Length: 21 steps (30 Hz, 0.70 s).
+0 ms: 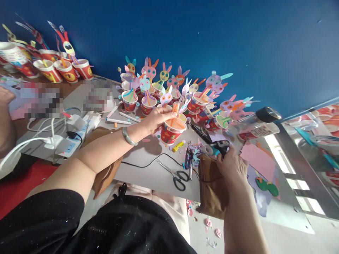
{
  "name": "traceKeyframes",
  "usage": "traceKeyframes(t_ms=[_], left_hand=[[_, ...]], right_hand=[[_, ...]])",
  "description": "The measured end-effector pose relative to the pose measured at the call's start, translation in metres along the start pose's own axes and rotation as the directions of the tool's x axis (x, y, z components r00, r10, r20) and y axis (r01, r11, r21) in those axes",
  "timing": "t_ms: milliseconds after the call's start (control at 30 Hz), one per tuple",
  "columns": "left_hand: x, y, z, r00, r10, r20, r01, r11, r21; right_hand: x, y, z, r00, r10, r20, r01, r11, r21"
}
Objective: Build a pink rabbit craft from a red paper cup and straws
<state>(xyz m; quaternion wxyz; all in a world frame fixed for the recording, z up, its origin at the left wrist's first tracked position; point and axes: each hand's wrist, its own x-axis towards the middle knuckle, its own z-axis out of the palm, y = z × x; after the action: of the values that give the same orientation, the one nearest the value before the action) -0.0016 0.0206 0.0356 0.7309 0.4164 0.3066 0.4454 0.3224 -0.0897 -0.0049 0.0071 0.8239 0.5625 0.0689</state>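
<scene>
My left hand (161, 116) is closed, pinching an orange stick (173, 115) that reaches down into a red paper cup (172, 135). The cup tilts slightly, and a small orange tip shows below its base. My right hand (233, 165) is wrapped round a black hot glue gun (221, 145), whose grip is mostly hidden by the fingers. Between the hands lie a yellow glue stick (178, 146), scissors (178, 178) with black handles and a purple utility knife (188, 158). Behind the cup stand several red cups with paper rabbits (148, 83) on sticks.
A clear bottle (254, 118) with a black lid stands at right, near pink paper (258, 158). At left are a power strip (76, 137) with cables and more decorated cups (63, 70). A brown cloth (212, 190) hangs over the front edge. Another person's arm (6, 120) is at far left.
</scene>
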Motion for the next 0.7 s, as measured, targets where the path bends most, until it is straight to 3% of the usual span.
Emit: traceKeyframes(t_ms=[100, 200, 367, 600, 700], left_hand=[[0.002, 0.008, -0.003, 0.999, 0.038, -0.009, -0.038, 0.997, -0.071], [0.004, 0.016, -0.006, 0.998, 0.065, -0.027, -0.067, 0.994, -0.082], [0.006, 0.022, -0.008, 0.999, 0.042, -0.019, -0.044, 0.99, -0.131], [0.007, 0.026, -0.008, 0.999, 0.048, 0.001, -0.047, 0.975, -0.219], [0.007, 0.026, -0.007, 0.999, 0.051, 0.006, -0.049, 0.974, -0.223]], right_hand=[[0.012, 0.01, 0.009, 0.999, 0.031, 0.023, -0.031, 0.999, -0.02], [0.02, 0.021, 0.017, 1.0, -0.02, -0.004, 0.021, 0.999, 0.044], [0.023, 0.026, 0.021, 1.0, -0.026, -0.012, 0.026, 0.998, 0.053], [0.003, -0.013, -0.006, 0.991, -0.112, -0.067, 0.106, 0.991, -0.086], [-0.006, -0.039, -0.015, 0.954, -0.292, -0.075, 0.296, 0.954, 0.049]])
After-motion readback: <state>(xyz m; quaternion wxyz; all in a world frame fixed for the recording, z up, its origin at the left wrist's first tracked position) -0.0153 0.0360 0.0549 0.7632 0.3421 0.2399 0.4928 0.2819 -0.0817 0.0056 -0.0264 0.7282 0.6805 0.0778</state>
